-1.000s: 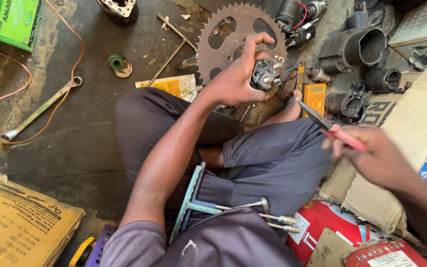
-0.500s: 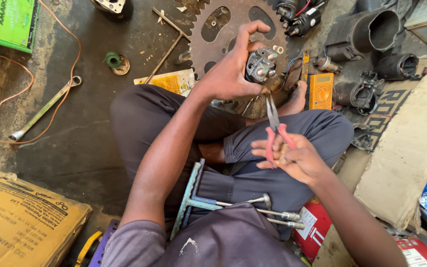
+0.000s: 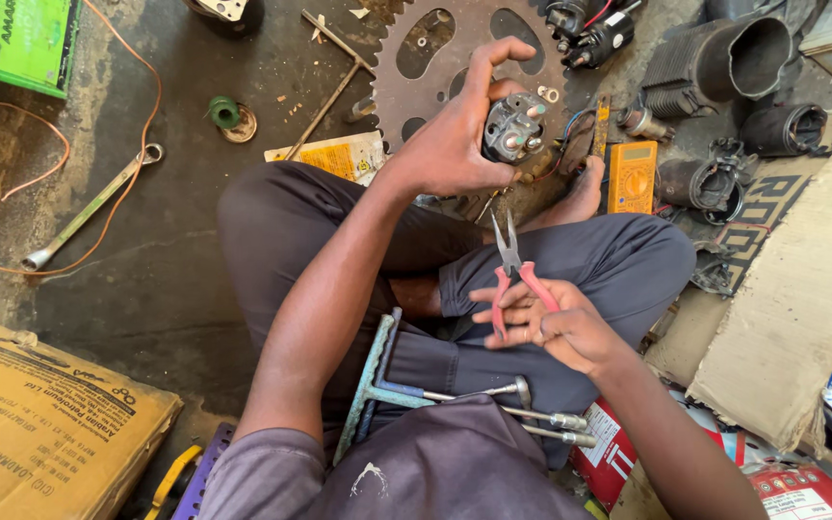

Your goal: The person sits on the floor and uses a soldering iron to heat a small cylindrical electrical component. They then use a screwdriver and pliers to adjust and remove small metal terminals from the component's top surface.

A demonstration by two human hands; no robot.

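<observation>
While the person sits cross-legged on the floor (image 3: 175, 260), the left hand (image 3: 455, 144) is closed around a small round motor part (image 3: 514, 127), thumb and fingers wrapped about its body, its terminal face turned toward the camera. The part is held above the knees, over a large sprocket (image 3: 435, 72) that lies flat on the floor at 12 o'clock.

The right hand (image 3: 551, 327) grips red-handled pliers (image 3: 515, 274) by the handles, fingers curled round both. The nose points up toward 12 o'clock, toward the part but well short of it; the jaws are slightly parted and hold nothing.

At 1 o'clock from the part an orange meter (image 3: 632, 176) lies just beside the bare foot (image 3: 580, 197). Dark cylinders (image 3: 724, 58) and other engine parts lie at 2 o'clock. A long spanner (image 3: 89, 207) rests at 9 o'clock, with an orange wire (image 3: 12, 178) looping round it. A green box (image 3: 12, 43) sits at 10 o'clock and a green wire spool (image 3: 226, 114) at 11 o'clock. A cardboard carton (image 3: 40, 424) lies at 7 o'clock and a cardboard sheet (image 3: 792, 318) at 3 o'clock. A pale metal frame (image 3: 373, 385) with bolts lies across the lap at 6 o'clock.
</observation>
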